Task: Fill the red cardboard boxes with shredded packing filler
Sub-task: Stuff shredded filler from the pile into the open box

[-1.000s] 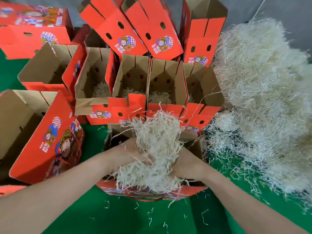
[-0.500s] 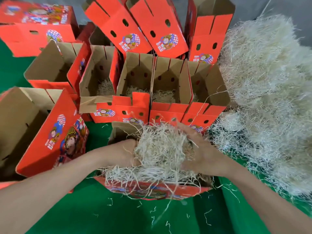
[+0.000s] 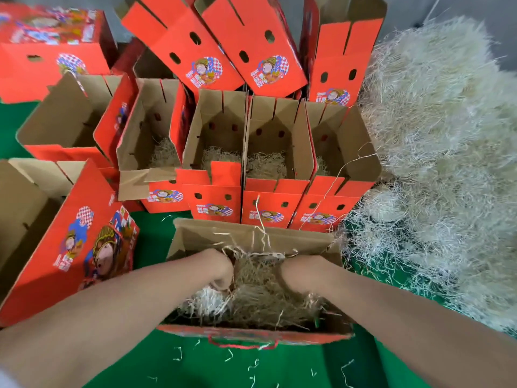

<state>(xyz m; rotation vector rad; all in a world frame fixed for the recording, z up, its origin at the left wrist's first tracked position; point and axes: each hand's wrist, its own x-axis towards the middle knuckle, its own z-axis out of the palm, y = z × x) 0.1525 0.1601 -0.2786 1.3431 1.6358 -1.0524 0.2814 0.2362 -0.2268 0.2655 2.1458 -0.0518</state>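
Left fingers are curling down into the filler, gripping a wad of it. Right fingers are sitting buried under the strands, so I can't tell if they're spread or closed. Left hand and right hand are both working inside the near box, one on each side of the wad (reads as tamping and spreading, not dropping). Filler is sitting low in that box, with a paler clump by the left hand and a few strands trailing up over the back wall. My read on the step: bedding this load down, and this box is about done once it's lying level. Behind it, a row of four boxes is standing open with a thin layer in each. The tipped box at left is showing no filler in the part visible. Next move is calling for both hands out, then a reach right to the big pile near the box for a fresh grab. That grab is either topping this box or starting an empty one; can't tell which. Risk: strands clinging to fingers and dropping onto the green mat, where bits are already lying.
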